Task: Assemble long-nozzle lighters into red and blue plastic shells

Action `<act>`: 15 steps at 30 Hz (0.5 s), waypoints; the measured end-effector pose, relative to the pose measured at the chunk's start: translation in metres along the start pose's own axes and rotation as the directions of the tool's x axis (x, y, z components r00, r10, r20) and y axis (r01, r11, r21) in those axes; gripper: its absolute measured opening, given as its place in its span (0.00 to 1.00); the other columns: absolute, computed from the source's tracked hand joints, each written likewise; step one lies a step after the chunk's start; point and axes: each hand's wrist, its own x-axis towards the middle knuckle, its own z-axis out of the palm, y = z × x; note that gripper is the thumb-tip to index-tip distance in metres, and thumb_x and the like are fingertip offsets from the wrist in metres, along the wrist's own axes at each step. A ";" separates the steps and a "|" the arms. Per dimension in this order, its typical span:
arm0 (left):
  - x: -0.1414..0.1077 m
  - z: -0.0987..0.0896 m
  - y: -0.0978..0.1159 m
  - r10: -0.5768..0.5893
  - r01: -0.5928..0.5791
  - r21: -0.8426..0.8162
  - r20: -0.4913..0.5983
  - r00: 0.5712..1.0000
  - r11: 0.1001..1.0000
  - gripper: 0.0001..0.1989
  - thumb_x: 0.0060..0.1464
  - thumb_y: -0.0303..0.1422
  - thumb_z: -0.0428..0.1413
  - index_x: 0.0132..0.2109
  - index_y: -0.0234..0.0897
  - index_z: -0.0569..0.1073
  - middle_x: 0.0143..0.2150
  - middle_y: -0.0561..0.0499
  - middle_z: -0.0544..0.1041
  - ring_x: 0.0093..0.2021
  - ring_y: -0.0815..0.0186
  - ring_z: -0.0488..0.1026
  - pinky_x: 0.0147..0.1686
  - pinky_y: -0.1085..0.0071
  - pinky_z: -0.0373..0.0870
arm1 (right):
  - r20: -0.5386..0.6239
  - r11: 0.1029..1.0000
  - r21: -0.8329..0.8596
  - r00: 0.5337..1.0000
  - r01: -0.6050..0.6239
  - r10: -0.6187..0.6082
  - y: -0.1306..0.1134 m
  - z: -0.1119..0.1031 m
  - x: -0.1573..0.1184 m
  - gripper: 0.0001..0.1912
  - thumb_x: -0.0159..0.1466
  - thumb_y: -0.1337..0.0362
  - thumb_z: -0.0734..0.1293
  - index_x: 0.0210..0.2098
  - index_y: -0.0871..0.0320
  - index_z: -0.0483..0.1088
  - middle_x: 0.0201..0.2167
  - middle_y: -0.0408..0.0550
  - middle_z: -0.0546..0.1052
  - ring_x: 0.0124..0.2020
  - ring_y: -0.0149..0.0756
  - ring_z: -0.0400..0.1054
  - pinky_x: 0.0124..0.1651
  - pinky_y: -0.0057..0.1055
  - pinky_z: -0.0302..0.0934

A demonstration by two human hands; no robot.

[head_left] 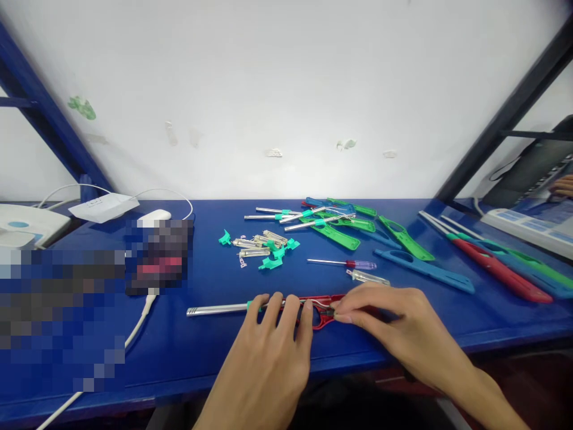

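Note:
A red half shell of a long-neck lighter [329, 298] lies in front of me, its metal tube [217, 309] pointing left. My left hand [273, 352] grips the lighter from above, bent fingers over the teal collar and the shell's front part. At the trigger opening, my right hand [389, 316] pinches a small dark part, with thumb and fingertips hiding most of it. A thin white wire runs along the shell between the hands. Just beyond my right hand lie a clear fuel tank [369, 277] and a purple-handled screwdriver [360, 264].
Several clear tanks [255, 252] and teal triggers [273, 263] lie behind. Farther back are metal tubes [308, 223] and green shells [405, 239]; a blue shell [423, 270] lies right. Assembled lighters [501, 269] and a power strip [532, 230] are far right, a white cable [138, 328] left.

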 end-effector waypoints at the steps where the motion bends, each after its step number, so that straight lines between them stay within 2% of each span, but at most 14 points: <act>1: -0.001 0.000 0.000 0.000 0.000 0.000 0.000 1.000 1.000 0.23 0.64 0.25 0.50 0.62 0.27 0.77 0.48 0.35 0.82 0.50 0.44 0.81 0.47 0.48 0.82 | -0.007 1.000 0.002 1.000 0.028 -0.028 0.000 0.000 -0.001 0.06 0.68 0.63 0.74 0.37 0.45 0.84 0.36 0.35 0.87 0.38 0.33 0.82 0.47 0.24 0.72; 4: -0.002 0.002 0.001 0.003 -0.003 0.002 -0.004 1.000 1.000 0.23 0.63 0.24 0.50 0.62 0.27 0.77 0.50 0.34 0.82 0.51 0.44 0.81 0.48 0.47 0.82 | -0.009 0.999 0.007 0.999 0.047 -0.047 0.001 0.000 -0.001 0.07 0.69 0.63 0.73 0.39 0.45 0.84 0.38 0.35 0.87 0.39 0.33 0.82 0.48 0.24 0.72; 8: -0.004 0.003 0.000 0.006 -0.006 0.008 -0.010 1.000 1.000 0.24 0.61 0.24 0.50 0.62 0.27 0.77 0.51 0.34 0.82 0.52 0.44 0.81 0.49 0.49 0.82 | 0.034 0.999 0.003 0.999 -0.038 0.038 0.000 0.000 0.002 0.06 0.69 0.60 0.73 0.37 0.45 0.84 0.37 0.36 0.87 0.38 0.34 0.82 0.47 0.25 0.72; 11: -0.002 0.001 -0.001 0.006 -0.006 0.005 -0.002 1.000 1.000 0.25 0.60 0.23 0.50 0.62 0.27 0.77 0.50 0.35 0.82 0.52 0.45 0.81 0.50 0.49 0.82 | 0.037 0.996 0.008 0.995 -0.090 0.090 0.001 -0.002 0.007 0.04 0.67 0.58 0.75 0.40 0.46 0.84 0.38 0.38 0.87 0.39 0.36 0.82 0.46 0.27 0.73; 15: 0.000 -0.001 -0.001 0.001 -0.001 0.012 0.010 1.000 1.000 0.26 0.58 0.22 0.50 0.61 0.28 0.77 0.49 0.36 0.83 0.51 0.46 0.81 0.50 0.49 0.82 | 0.131 0.992 -0.083 0.985 -0.099 0.109 0.000 -0.010 0.014 0.06 0.67 0.57 0.74 0.43 0.45 0.85 0.39 0.38 0.87 0.40 0.38 0.82 0.47 0.29 0.73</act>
